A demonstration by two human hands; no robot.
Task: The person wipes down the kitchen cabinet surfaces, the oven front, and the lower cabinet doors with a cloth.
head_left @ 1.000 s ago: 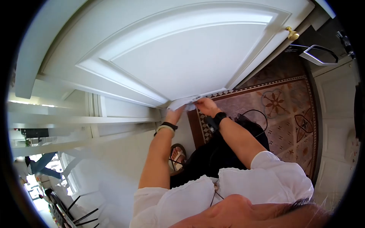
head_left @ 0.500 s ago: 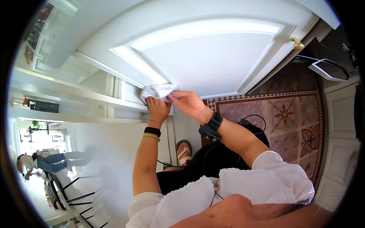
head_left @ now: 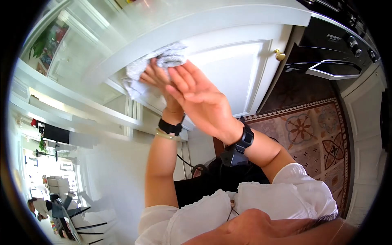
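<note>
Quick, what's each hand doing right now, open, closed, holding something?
Left hand: fingers laid against the cloth; whether its grip is closed can't be told.
Right hand: open, fingers extended, no object visible in its grip.

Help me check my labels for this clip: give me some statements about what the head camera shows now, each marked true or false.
1. The left hand is on a pale cloth. True.
2. The right hand is clenched in a fist. False: its fingers are extended.
3. The knob on the white door is black. False: it is brass-coloured.
4. Patterned tiles cover part of the floor. True.
5. The person's sleeves are dark blue. False: they are white.
</note>
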